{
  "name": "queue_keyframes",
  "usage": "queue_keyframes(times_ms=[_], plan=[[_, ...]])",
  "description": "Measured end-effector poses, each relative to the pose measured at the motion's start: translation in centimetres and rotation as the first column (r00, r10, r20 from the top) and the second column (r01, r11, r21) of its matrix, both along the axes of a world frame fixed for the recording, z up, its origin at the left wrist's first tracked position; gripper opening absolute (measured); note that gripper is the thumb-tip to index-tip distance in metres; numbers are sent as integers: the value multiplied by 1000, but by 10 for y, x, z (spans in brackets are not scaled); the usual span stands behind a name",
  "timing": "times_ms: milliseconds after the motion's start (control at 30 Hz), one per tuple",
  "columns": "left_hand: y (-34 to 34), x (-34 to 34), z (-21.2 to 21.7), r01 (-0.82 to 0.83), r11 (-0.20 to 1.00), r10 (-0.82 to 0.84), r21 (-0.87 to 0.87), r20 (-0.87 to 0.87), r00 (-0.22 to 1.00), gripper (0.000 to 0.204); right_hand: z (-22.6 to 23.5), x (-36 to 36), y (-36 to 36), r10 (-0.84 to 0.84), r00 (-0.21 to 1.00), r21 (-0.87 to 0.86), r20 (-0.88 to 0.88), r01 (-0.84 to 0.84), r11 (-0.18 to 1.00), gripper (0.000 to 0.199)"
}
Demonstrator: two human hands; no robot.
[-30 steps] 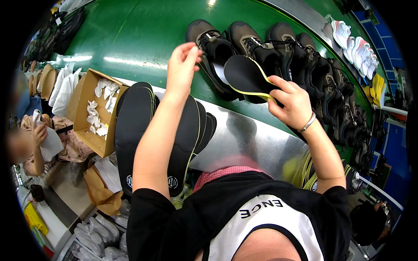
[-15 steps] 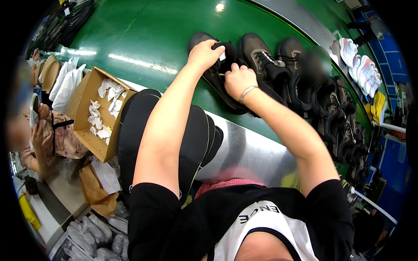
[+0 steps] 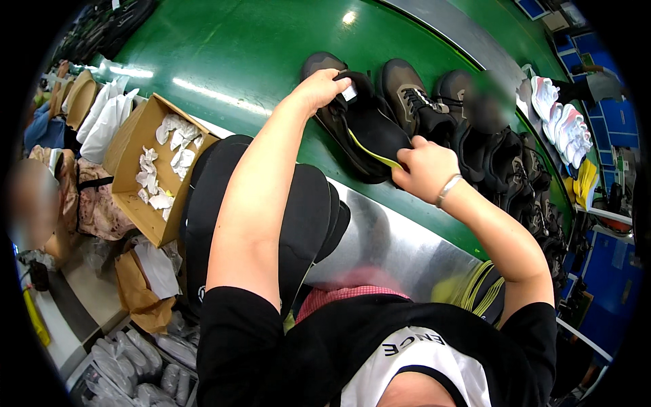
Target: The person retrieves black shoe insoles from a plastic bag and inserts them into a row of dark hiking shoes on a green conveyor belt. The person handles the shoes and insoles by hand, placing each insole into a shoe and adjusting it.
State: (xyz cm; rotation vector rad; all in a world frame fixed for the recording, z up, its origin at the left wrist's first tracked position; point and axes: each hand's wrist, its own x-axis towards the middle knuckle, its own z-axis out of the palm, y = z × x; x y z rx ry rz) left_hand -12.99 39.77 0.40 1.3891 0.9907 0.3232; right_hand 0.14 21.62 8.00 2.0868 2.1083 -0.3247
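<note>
A dark brown and black shoe (image 3: 330,121) lies on the green table, toe pointing away from me. My left hand (image 3: 320,91) is closed on its tongue (image 3: 359,83), by a white label. A black insole (image 3: 381,130) with a yellow-green edge lies lengthwise along the shoe opening. Its heel end is pinched in my right hand (image 3: 428,169), at the near end of the shoe. The insole's front end is hidden inside the shoe.
More dark shoes (image 3: 415,102) stand in rows to the right on the green table (image 3: 237,47). Black insoles (image 3: 251,197) are stacked under my left forearm, others with yellow-green edges (image 3: 478,288) by my right elbow. A cardboard box (image 3: 129,166) holds crumpled paper. A person (image 3: 102,203) sits at the left.
My right hand has moved right and nearer to me, from the shoe opening to its heel end. More of the insole and its yellow-green edge shows. My left hand has stayed on the tongue.
</note>
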Motion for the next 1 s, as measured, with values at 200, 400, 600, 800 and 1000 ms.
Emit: queue_keyframes(times_ms=[200,400,600,800,1000], plan=[[2,-4,-5,43,999,-43,2,90,995,33,-28,-27,44,45,997,-127,70,-36,991,21],[0,-3,-7,-10,1000,10,-2,97,995,32,-40,-27,76,31,999,-310,20,-23,950,23],[1,-1,-10,7,995,-10,95,31,999,33,-77,-31,81,15,1000,-291,17,-10,957,23],[2,1,-14,9,965,-4,261,-19,1000,38,-71,-16,118,-133,978,-781,-160,-44,623,31],[0,-3,-8,-3,980,16,200,-64,998,36,-74,-41,98,272,947,-559,171,-134,818,21]])
